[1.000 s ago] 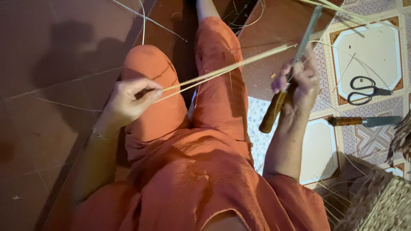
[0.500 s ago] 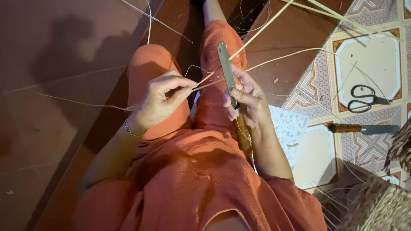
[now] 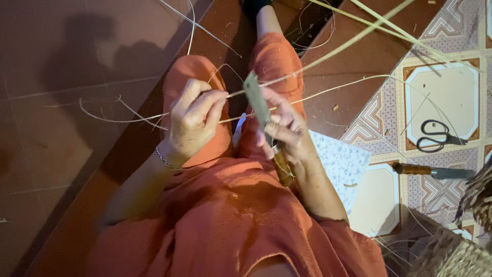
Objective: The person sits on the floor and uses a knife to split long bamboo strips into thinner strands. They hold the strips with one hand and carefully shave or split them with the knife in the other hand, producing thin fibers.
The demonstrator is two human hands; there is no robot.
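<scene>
Overhead, the head view looks down on a person seated on the floor point(image 3: 61, 102) in orange clothes point(image 3: 225, 215), knees drawn up, both hands meeting over the lap.

Left hand point(image 3: 195, 120): fingers curled tight, thumb and forefinger pinching the near end of a pale strip point(image 3: 328, 54). A thin bracelet point(image 3: 165, 160) circles that wrist. From the pinch the strip runs up and to the right, out past the far knee toward the top edge. A second, thinner strand point(image 3: 338, 88) leaves the same spot and arcs right over the patterned tiles point(image 3: 441, 97).

Right hand point(image 3: 284, 131): closed around a knife point(image 3: 259, 105), its wooden handle poking out below the palm toward the lap, the flat grey blade standing upward and leaning slightly left. The blade crosses the strip just beside the left fingertips; blade and strip appear to touch there.

Curled shavings point(image 3: 118, 115) lie on the brown floor left of the knees, with more loose strips near the top.

On the tiles to the right, black scissors point(image 3: 438, 136) lie closed, and just below them a second knife point(image 3: 435, 171) with a wooden handle lies flat, blade pointing right. A pale printed cloth point(image 3: 341, 164) spreads under the right forearm. A woven basket point(image 3: 461, 251) fills the lower right corner.
</scene>
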